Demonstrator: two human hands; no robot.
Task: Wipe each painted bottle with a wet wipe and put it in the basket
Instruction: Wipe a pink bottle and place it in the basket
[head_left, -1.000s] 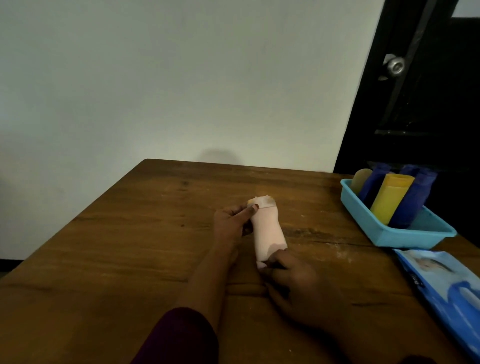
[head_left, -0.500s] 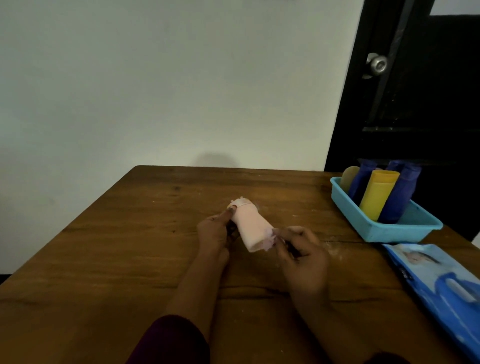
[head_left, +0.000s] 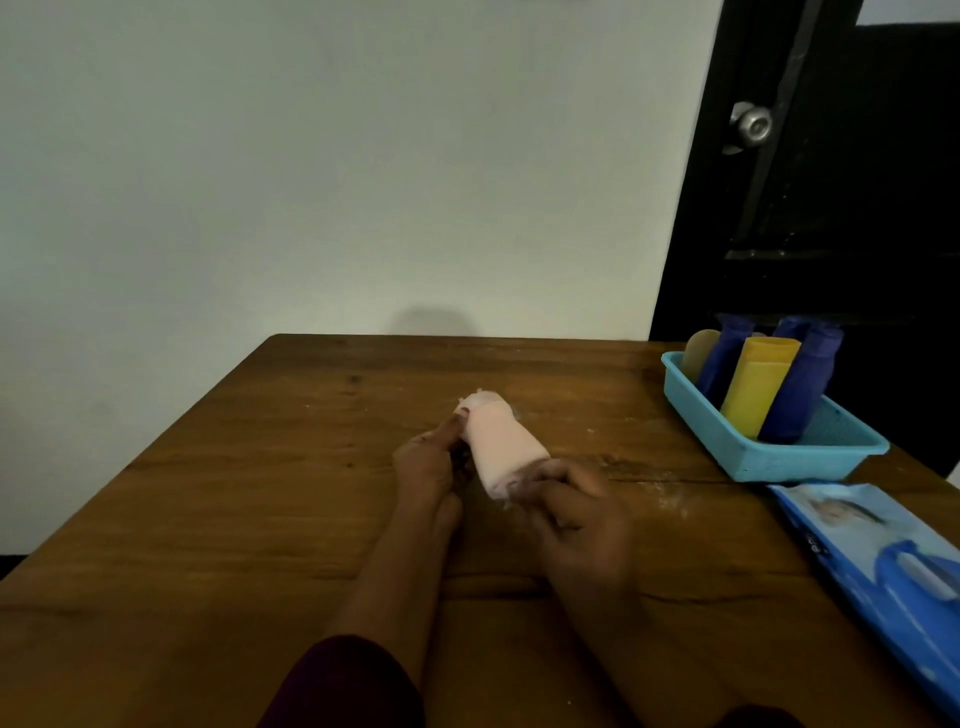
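Pink bottle (head_left: 506, 444) lying on the wooden bench (head_left: 260, 493), left hand (head_left: 428, 467) gripping its far end, right hand (head_left: 576, 519) pinching the near end, blue basket (head_left: 779, 462) well off to its right

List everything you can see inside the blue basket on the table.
The blue basket holds a yellow bottle, two dark blue bottles flanking it, and a beige one at the far end. Another blue top peeks behind; the bottles hide the rest.
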